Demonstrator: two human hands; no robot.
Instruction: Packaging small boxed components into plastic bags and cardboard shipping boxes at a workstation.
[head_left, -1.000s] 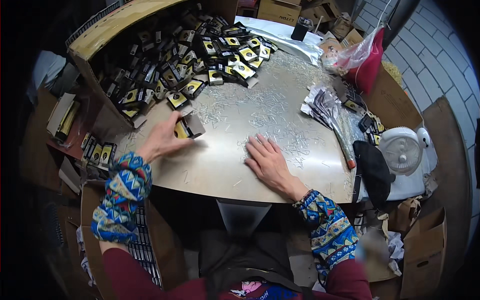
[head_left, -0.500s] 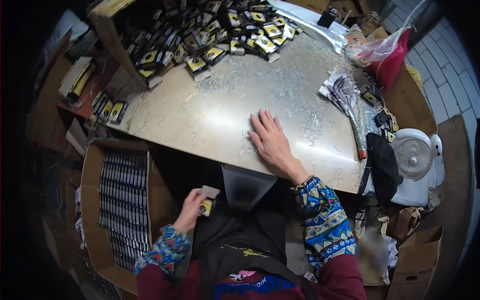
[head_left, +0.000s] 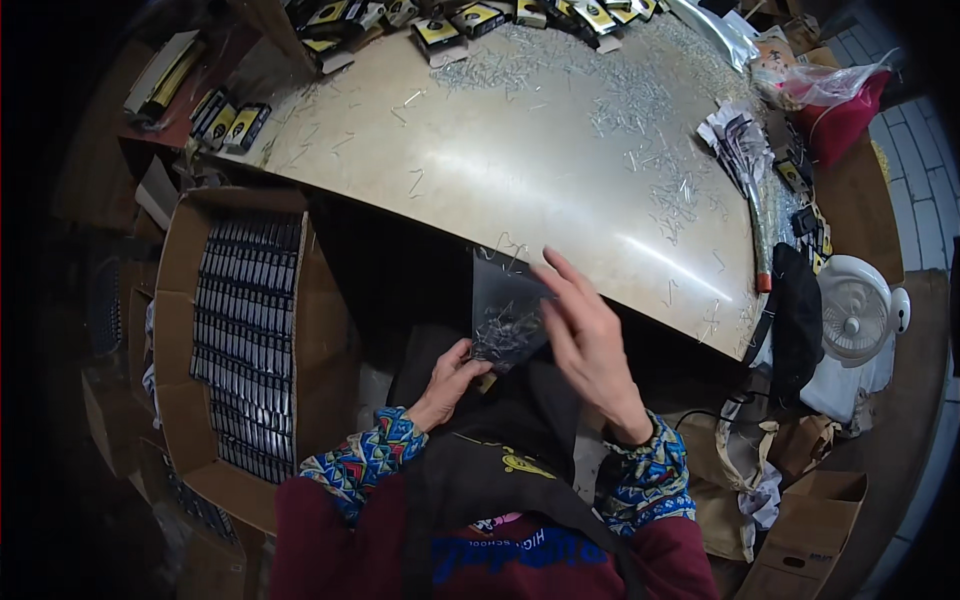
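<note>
In the lower centre of the frame we see the left hand [head_left: 445, 387] closed around a small black-and-yellow cardboard box [head_left: 487, 383], of which only a yellow corner shows beneath the narrow end of a translucent grey, tapering chute [head_left: 492, 283]. The box seems to be held there so that its mouth meets the chute's outlet, though the fingers and the chute hide the join. Just to the right of the chute, we find the right hand [head_left: 590, 345] with its fingers extended and loosely parted, holding nothing that we can make out; whether its fingertips touch the chute's side, we cannot tell. Inside the chute, thin, bright wire pins [head_left: 508, 325] lie tangled and slightly blurred, and a few more straddle its upper edge. It hangs at the front edge of the smooth, pale, metallic-looking bench [head_left: 520, 150], probably so that pins can be swept straight off into it. Across the bench's upper right, we see loose, bent wire pins [head_left: 635, 95] scattered in a glittering layer, within easy reach. Black-and-yellow boxes [head_left: 480, 18] lie heaped along the top of the frame, some with pale flaps sticking out. At lower left, a brown, matte cardboard carton [head_left: 328, 350] holds narrow, glossy dark boxes [head_left: 250, 330] in tight rows, perhaps packed on edge to save room.
</note>
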